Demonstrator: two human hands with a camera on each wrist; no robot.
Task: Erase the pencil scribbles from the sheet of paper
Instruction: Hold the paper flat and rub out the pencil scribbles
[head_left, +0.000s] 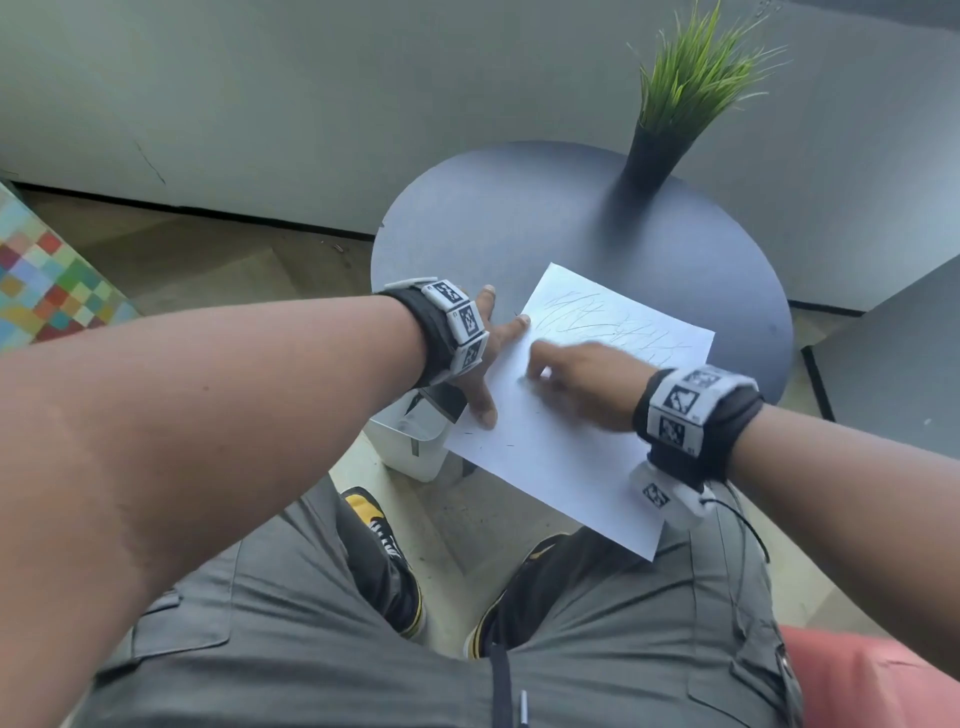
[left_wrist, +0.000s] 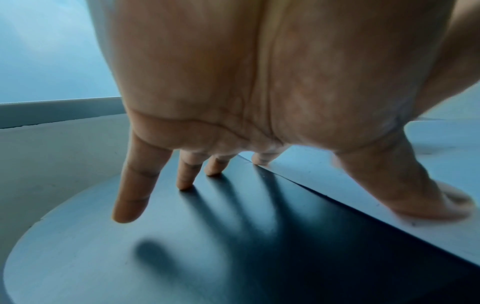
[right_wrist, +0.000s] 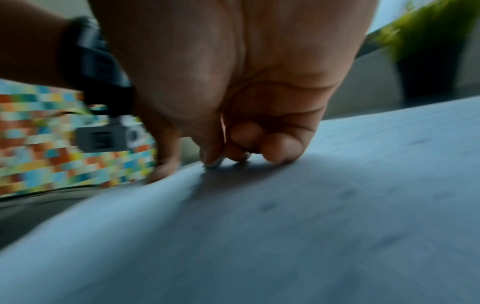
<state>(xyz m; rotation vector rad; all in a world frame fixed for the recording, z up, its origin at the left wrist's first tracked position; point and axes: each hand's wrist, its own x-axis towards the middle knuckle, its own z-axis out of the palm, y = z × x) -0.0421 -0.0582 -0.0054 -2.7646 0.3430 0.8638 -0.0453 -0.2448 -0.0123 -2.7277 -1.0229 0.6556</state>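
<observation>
Soft, even daylight; wide-angle bending at the edges.
The right hand (head_left: 582, 384) is motion-blurred, the right wrist view smeared; finger shadows fall sharp on the worktop (left_wrist: 78, 257).

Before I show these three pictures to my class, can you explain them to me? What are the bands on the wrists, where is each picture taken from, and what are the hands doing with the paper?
No machine here: a person sits at a round table wearing three cameras. The big picture comes from the head, looking down. The other two come from cameras strapped to the wrists, looking along each palm; the patterned bands are part of that rig.

On the table lie a sheet of paper and a potted plant. Pencil scribbles remain on the sheet's far part.

The left hand is spread flat, thumb and one fingertip pinning the paper's edge. The right hand has curled fingers pressed down on the paper; it is blurred, and any eraser is hidden.
</observation>
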